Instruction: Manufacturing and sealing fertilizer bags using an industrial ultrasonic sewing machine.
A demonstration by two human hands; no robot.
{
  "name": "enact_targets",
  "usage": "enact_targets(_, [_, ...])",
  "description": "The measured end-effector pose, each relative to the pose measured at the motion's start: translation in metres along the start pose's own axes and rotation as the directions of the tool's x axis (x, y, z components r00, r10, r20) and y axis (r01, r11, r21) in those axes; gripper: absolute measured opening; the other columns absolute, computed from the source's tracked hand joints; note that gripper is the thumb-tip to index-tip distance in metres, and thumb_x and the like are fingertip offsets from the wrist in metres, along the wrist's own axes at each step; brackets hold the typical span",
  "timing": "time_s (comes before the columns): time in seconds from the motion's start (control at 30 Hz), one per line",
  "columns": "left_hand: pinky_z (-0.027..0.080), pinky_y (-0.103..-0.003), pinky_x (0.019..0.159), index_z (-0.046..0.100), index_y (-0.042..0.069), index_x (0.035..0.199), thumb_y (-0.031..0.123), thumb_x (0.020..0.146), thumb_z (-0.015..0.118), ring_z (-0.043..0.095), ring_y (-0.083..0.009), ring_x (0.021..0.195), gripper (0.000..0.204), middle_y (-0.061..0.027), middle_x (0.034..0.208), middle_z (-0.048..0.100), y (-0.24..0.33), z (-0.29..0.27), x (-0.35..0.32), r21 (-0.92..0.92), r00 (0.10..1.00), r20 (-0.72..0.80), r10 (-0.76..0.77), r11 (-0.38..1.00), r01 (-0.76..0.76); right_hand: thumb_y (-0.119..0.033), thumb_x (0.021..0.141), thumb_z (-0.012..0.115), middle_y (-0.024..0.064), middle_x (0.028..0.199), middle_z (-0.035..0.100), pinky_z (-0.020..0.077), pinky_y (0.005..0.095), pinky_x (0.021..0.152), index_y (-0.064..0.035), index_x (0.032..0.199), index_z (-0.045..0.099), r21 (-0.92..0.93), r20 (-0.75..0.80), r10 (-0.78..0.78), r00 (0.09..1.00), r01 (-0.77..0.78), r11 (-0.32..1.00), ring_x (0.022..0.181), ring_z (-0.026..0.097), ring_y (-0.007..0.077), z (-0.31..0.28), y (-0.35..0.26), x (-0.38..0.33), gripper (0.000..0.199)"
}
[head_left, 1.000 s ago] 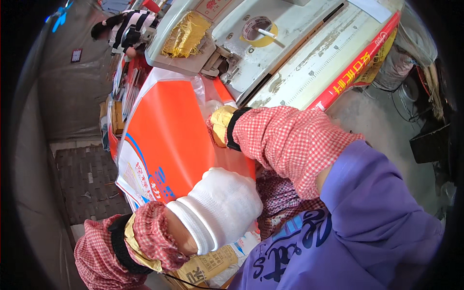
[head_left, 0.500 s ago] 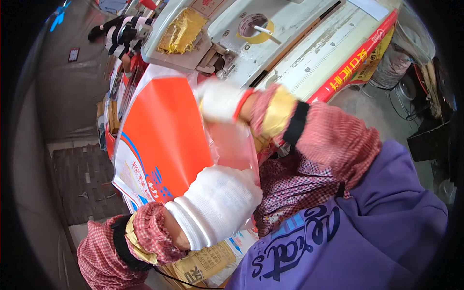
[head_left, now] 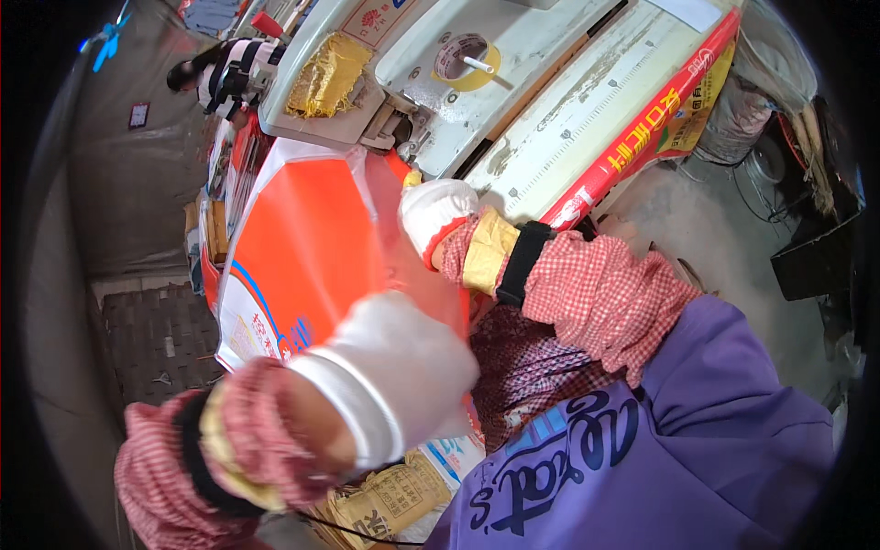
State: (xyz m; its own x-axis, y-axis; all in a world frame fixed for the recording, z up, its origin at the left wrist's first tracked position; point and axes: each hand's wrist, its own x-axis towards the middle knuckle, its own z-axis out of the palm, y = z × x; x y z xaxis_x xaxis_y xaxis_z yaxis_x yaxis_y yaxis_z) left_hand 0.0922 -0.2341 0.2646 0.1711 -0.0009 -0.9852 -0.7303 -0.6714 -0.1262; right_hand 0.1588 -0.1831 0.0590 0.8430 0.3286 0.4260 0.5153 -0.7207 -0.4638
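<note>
A large orange-and-white plastic woven bag (head_left: 302, 238) with blue print lies in front of me, its far end next to the head of a pale sewing machine (head_left: 403, 124). My left hand (head_left: 403, 357), in a white knit glove, is over the near part of the bag; it is blurred and its fingers are hidden. My right hand (head_left: 438, 213), gloved in white with a red cuff and a yellow fingertip, is curled at the bag's right side, close to the machine. What its fingers hold is hidden.
A clear tape roll (head_left: 466, 62) with a white stick in it and a folded yellow cloth (head_left: 330, 75) sit on the machine. A red-and-yellow printed sheet (head_left: 632, 147) edges the worktable. Flattened brown sacks (head_left: 394, 504) lie below. Another person (head_left: 229, 73) works at the far left.
My left hand has moved slightly down and left over the bag, blurring. My right hand has moved right and a little down, away from where it blurred over the bag's far end.
</note>
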Motion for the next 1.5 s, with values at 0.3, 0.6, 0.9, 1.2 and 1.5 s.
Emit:
enact_targets(0.3, [0.045,-0.034,0.052,0.065,0.012,0.065,0.016,0.068,0.059,0.060,-0.0231,0.063,0.008,-0.0026,0.058,0.058,0.039,0.033,0.018,-0.106,0.973,-0.227,-0.039,0.994,0.015,-0.024,0.081,0.055,0.0139,0.070,0.059,0.0452,0.0410,0.053,-0.0019,0.079,0.062,-0.523,-0.830,0.354,0.430,-0.821,-0.228,0.059,0.056,0.0295,0.106,-0.021,0.066,0.023])
enact_targets(0.6, [0.043,-0.037,0.073,0.067,0.011,0.064,0.040,0.073,0.057,0.057,-0.0265,0.066,0.032,-0.0060,0.060,0.060,-0.054,-0.034,0.008,0.242,0.973,-0.058,-0.225,0.942,0.233,-0.028,0.078,0.062,0.0163,0.080,0.061,0.0490,0.0421,0.060,-0.0006,0.080,0.062,-0.020,-0.797,-0.103,0.595,-0.197,-0.980,0.068,0.058,0.0309,0.122,-0.009,0.085,0.028])
enact_targets(0.9, [0.041,-0.037,0.078,0.067,0.010,0.062,0.021,0.067,0.061,0.058,-0.0199,0.066,0.013,-0.0053,0.055,0.055,-0.023,0.000,-0.040,0.190,0.907,-0.402,-0.124,0.958,0.215,-0.025,0.072,0.067,0.0194,0.093,0.061,0.0491,0.0470,0.068,0.0015,0.079,0.062,0.262,-0.269,-0.180,0.946,-0.107,-0.959,0.082,0.059,0.0347,0.111,0.007,0.017,0.028])
enact_targets(1.2, [0.046,-0.031,0.061,0.064,0.014,0.073,0.018,0.071,0.059,0.062,-0.0208,0.068,0.007,-0.0053,0.065,0.060,0.005,-0.021,0.015,0.128,0.992,-0.102,0.077,0.990,-0.064,-0.018,0.067,0.071,0.0162,0.087,0.062,0.0506,0.0440,0.067,0.0007,0.088,0.062,0.169,-0.838,-0.251,0.485,-0.208,-0.963,0.075,0.061,0.0320,0.117,-0.007,0.077,0.029])
enact_targets(1.5, [0.050,-0.038,0.057,0.055,0.003,0.085,0.012,0.070,0.056,0.062,-0.0276,0.064,0.017,-0.0109,0.068,0.057,0.009,0.017,0.038,-0.067,0.746,-0.664,0.057,0.988,-0.136,-0.008,0.066,0.071,0.0145,0.087,0.062,0.0505,0.0438,0.073,0.0002,0.092,0.063,-0.213,-0.915,-0.149,0.376,-0.761,-0.613,0.076,0.061,0.0326,0.113,-0.020,0.045,0.029])
